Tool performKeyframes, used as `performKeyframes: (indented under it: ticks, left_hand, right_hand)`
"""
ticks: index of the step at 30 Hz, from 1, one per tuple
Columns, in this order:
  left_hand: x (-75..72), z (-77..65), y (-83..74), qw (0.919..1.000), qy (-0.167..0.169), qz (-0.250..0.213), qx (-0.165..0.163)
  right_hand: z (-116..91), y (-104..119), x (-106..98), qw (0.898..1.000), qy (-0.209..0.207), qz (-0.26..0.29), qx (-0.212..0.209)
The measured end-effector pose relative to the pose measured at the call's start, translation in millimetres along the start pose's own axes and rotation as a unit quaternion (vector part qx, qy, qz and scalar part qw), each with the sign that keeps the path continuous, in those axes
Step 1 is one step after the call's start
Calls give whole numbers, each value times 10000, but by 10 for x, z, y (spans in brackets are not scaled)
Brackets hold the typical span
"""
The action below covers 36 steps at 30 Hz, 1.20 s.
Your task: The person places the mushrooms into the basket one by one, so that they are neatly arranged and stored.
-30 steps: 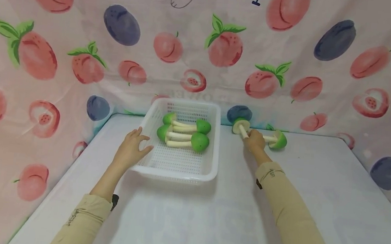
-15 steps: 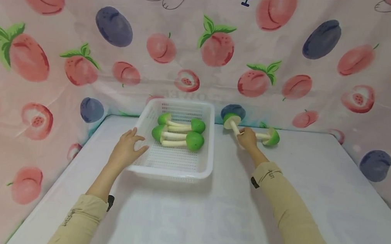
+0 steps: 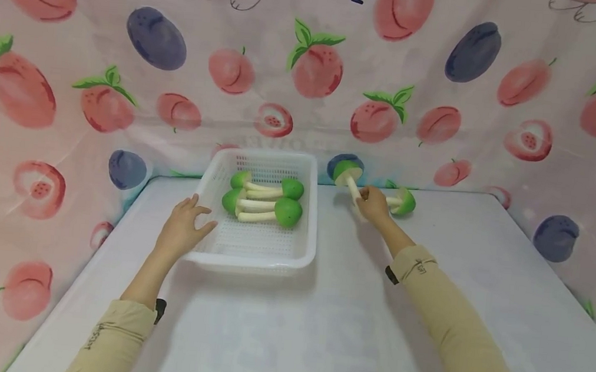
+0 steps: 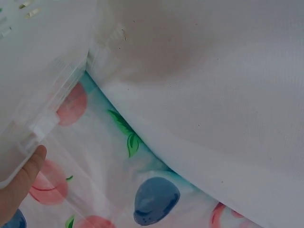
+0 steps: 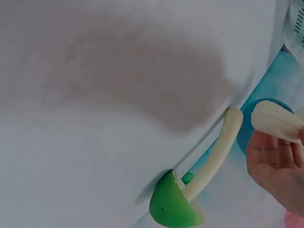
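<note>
My right hand (image 3: 373,204) pinches the pale stem of a green-capped toy mushroom (image 3: 348,171), its cap up and tilted at the back of the table. In the right wrist view the fingers hold the stem (image 5: 275,119) near its end. Another green-capped mushroom (image 5: 175,202) lies on the table beside that hand, partly hidden behind it in the head view. My left hand (image 3: 182,228) is at the left rim of a white plastic basket (image 3: 311,228), fingers loosely spread; a fingertip touches the rim in the left wrist view. Several green-capped mushrooms (image 3: 288,212) lie inside the basket.
A white cloth covers the table (image 3: 274,331). Behind it hangs a fruit-printed curtain (image 3: 330,118), which meets the table's back edge and also runs down the left and right sides.
My right hand has raised the pinched mushroom slightly off the table. The whole head view has shifted a little leftward. My left hand keeps its place at the basket.
</note>
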<state>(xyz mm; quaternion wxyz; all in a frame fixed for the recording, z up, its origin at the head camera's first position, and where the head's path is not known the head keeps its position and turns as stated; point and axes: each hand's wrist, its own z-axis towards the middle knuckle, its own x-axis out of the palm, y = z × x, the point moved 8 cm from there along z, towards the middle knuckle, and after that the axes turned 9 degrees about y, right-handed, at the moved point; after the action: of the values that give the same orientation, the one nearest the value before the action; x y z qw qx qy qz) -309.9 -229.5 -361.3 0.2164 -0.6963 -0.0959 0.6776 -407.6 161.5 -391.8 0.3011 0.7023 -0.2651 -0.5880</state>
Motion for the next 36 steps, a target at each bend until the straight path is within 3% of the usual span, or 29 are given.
performKeyframes:
  ticks: [5,11,15,36]
  left_hand:
    - [-31,0,3,10000,16,-4,31]
    - [29,24,-19,9999,15,-10,154]
    - [64,22,-18,9999,2,-46,144]
    - [15,8,51,9999,-51,-65,71]
  right_hand:
    - [-37,41,43,9981,281,526,-165]
    - [-171,53,99,9920,502,1156,-81]
    - [-260,109,116,9882,587,1396,-248]
    - [-501,502,71,9764,425,1797,-1124]
